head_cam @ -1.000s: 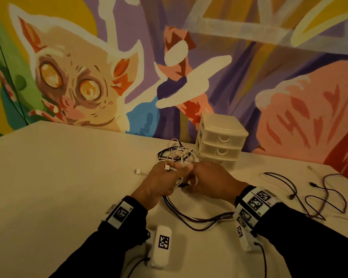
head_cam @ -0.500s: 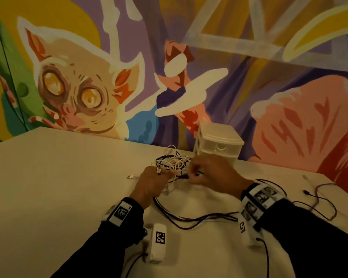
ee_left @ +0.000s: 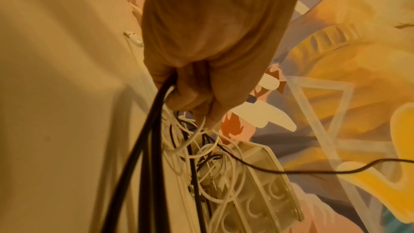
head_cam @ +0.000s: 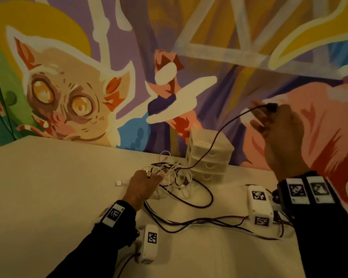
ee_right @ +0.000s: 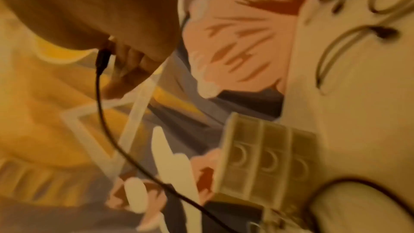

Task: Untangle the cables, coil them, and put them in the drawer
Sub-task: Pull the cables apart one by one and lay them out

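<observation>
Right hand: now raised from the tangle, pinching black cable plug. Left hand grips the tangle; one strand is likely coming free

- The right hand pinched the plug end of a dark cable.
- Below the grip, the cable ran down toward the closed drawer unit.
- The picture was blurred.

Dim, warm yellowish light is tinting every view; the right wrist picture is smearing with motion blur, while soft shadows are falling across the counter.
</observation>
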